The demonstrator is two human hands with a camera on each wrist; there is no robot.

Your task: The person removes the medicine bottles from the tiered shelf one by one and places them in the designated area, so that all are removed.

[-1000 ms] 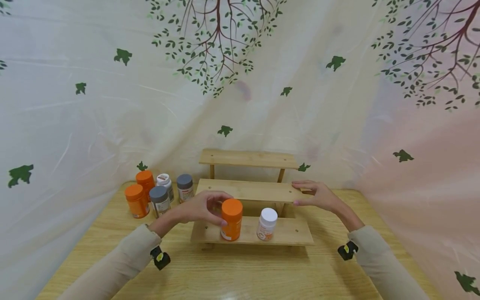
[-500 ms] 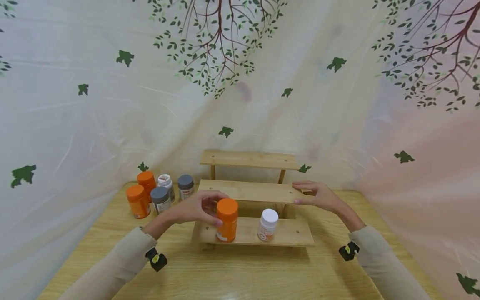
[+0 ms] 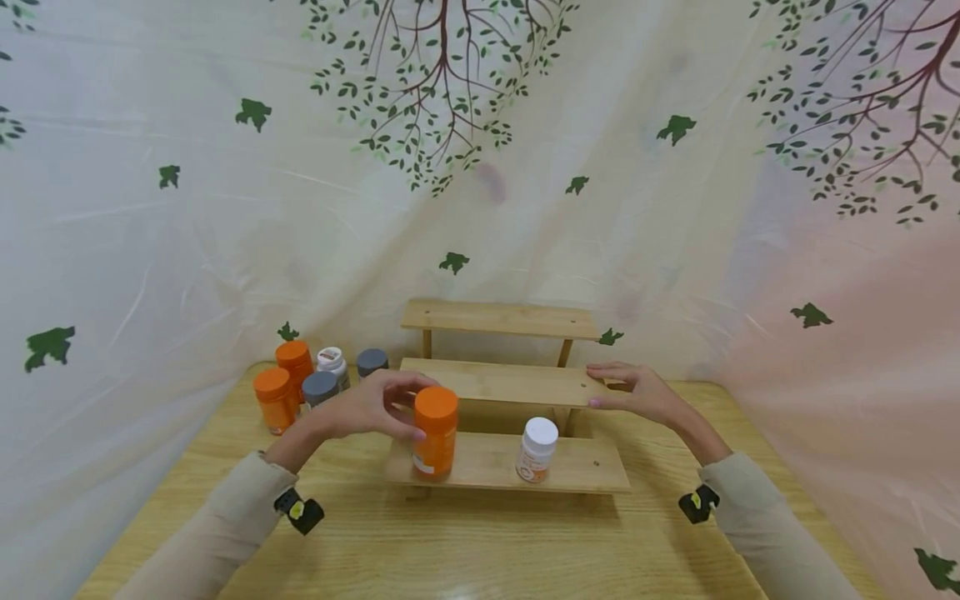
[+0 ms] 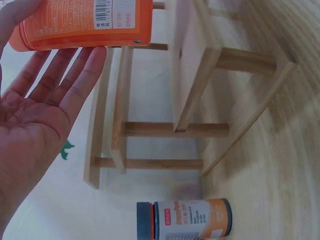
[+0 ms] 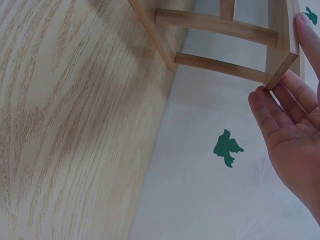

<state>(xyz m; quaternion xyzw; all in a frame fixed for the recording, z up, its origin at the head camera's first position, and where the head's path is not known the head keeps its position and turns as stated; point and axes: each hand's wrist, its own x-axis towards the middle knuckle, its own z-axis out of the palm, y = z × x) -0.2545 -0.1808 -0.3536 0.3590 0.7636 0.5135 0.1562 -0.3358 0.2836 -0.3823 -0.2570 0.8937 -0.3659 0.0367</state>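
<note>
My left hand (image 3: 367, 407) holds an orange pill bottle (image 3: 436, 433) upright between thumb and fingers, over the left part of the bottom step of a three-step wooden shelf (image 3: 510, 382). In the left wrist view, a narrow gap shows between the base of the bottle (image 4: 90, 22) and that step. To the right on the same step (image 3: 480, 454) stands a small white pill bottle (image 3: 537, 450). My right hand (image 3: 636, 392) grips the right end of the middle step, with thumb at the front edge and fingers at the back, as the right wrist view also shows (image 5: 295, 120).
Left of the shelf stand several bottles on the wooden table (image 3: 480, 550): orange ones (image 3: 276, 402), grey-capped ones (image 3: 321, 387) and a white one (image 3: 332, 363). My left forearm passes in front of them. A leaf-patterned curtain (image 3: 337, 233) closes off the back and sides.
My left hand has moved left along the bottom step with the orange pill bottle, now farther from the white one. The right hand stays at the middle step's end.
</note>
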